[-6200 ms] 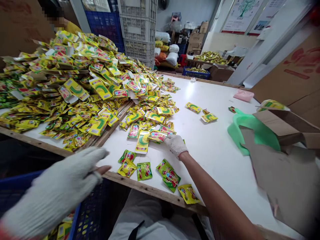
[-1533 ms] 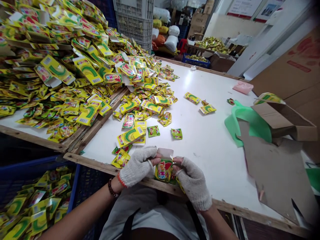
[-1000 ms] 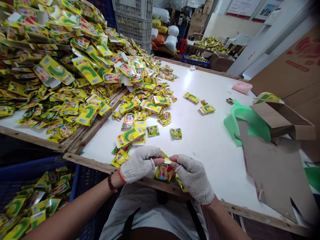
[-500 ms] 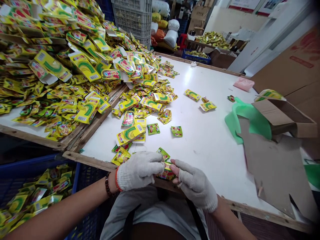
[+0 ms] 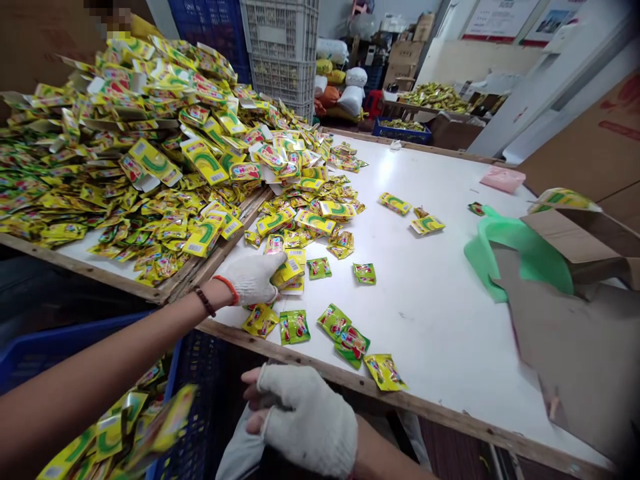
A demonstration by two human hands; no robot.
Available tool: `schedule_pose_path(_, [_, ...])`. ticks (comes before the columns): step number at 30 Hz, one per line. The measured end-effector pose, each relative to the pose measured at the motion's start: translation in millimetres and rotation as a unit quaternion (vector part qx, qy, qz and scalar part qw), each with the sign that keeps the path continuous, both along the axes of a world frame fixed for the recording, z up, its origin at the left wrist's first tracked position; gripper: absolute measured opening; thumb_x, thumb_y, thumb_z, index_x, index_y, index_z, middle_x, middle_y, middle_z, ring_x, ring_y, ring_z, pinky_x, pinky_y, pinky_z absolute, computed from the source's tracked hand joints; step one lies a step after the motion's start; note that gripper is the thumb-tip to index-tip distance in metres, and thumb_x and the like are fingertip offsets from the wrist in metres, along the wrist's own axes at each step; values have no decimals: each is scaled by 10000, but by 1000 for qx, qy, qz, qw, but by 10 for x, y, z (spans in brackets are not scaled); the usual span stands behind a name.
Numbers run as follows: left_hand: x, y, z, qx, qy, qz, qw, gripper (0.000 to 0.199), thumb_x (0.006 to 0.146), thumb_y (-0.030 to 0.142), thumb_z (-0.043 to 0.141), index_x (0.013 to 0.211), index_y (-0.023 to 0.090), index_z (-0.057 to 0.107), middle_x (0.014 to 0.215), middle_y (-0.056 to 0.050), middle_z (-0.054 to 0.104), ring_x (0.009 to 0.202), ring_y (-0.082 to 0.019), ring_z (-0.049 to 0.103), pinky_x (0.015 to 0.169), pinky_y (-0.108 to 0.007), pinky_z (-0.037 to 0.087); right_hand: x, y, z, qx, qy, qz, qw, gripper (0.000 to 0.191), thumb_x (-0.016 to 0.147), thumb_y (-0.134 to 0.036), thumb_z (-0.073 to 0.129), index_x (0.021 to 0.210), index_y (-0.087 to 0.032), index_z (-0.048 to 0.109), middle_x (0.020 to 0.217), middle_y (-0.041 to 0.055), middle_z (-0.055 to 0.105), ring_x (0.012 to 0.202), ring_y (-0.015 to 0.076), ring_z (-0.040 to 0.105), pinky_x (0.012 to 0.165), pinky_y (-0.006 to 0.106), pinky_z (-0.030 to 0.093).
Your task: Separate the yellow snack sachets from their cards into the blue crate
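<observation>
Head view: beyond the white table (image 5: 430,300), I see the heaped pile (image 5: 150,133) standing steep; a tug low down could start a slide over the wooden divider (image 5: 220,250) and mix with the smaller spread. Below the table edge, the blue crate (image 5: 174,367) has a blurred carton (image 5: 167,423) over its load, tilted; if that is falling, it could catch the rim and drop outside.

The left hand (image 5: 253,277) lies against the yellow carton (image 5: 289,272), fingers drawn together over its left end. I cannot tell whether they pinch it; a loose grip might drag the cartons beneath. The right hand (image 5: 307,417) is half curled near the lap, thumb apart, seemingly empty; lifted carelessly, it could brush the table edge.

Smallest, and likeliest to go, is the yellow packet (image 5: 385,372) resting across the wooden edge: one sleeve-light nudge and it's down.
</observation>
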State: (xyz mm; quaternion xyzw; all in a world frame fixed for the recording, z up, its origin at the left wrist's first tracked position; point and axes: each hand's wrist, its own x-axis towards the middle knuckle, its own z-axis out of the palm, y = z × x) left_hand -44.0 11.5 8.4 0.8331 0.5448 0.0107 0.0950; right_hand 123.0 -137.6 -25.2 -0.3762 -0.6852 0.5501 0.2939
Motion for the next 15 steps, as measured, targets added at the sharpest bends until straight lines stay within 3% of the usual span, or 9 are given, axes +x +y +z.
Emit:
schedule_pose_path(1, [26, -19, -31, 7, 12, -8, 1000, 513, 620, 301, 644, 1106, 174, 540, 878, -109, 650, 770, -284, 593, 668, -335, 446, 0, -20, 5, 46, -17, -7, 999, 393, 726, -274, 649, 1117, -248, 620, 938, 31, 701, 823, 202, 663, 751, 294, 549])
schedule_pose_path(3, [121, -131, -38, 40, 0, -48, 998, 464, 634, 194, 586, 1096, 167, 546, 945, -126, 636, 848, -292, 582, 735, -357, 434, 139, 31, 0, 153, -55, -94, 982, 370, 761, -201, 599, 1129, -243, 604, 1016, 50, 678, 928, 202, 632, 842, 308, 514])
schedule_pose_path(6, [330, -412, 91, 55, -63, -127, 988, 442, 630, 171, 580, 1071, 171, 561, 1007, -122, 615, 920, -297, 561, 814, -385, 411, 508, 237, -36, 296, -134, -221, 920, 444, 777, -86, 509, 1203, -210, 541, 1208, 101, 573, 1124, 224, 524, 962, 368, 435])
schedule_pose_path(9, [506, -648, 245, -26, -174, -116, 978, 511, 651, 281, 619, 1140, 170, 524, 950, -97, 627, 835, -264, 584, 750, -350, 443, 758, 373, -107, 375, -197, -190, 886, 460, 751, -72, 525, 1195, -191, 547, 1258, 114, 543, 1218, 275, 433, 1027, 460, 348])
schedule_pose_path(11, [562, -722, 266, -108, -292, -64, 948, 532, 712, 376, 589, 1188, 163, 490, 921, -82, 631, 795, -236, 593, 710, -327, 461, 804, 368, -163, 339, -192, -180, 903, 412, 761, -90, 513, 1155, -196, 565, 1159, 98, 614, 1123, 260, 523, 977, 450, 406])
schedule_pose_path(12, [578, -740, 239, -149, -368, -35, 917, 515, 754, 408, 548, 1200, 161, 474, 929, -80, 628, 801, -226, 596, 708, -323, 469, 803, 345, -186, 290, -179, -199, 919, 389, 774, -109, 505, 1149, -196, 559, 1108, 89, 640, 1048, 244, 575, 925, 425, 456])
schedule_pose_path(15, [653, -785, 21, -222, -592, 41, 774, 495, 778, 389, 569, 1197, 174, 415, 1031, -88, 595, 925, -212, 588, 781, -322, 483, 767, 256, -211, 114, -125, -270, 948, 331, 809, -191, 503, 1138, -187, 532, 1030, 73, 667, 901, 215, 638, 776, 349, 536])
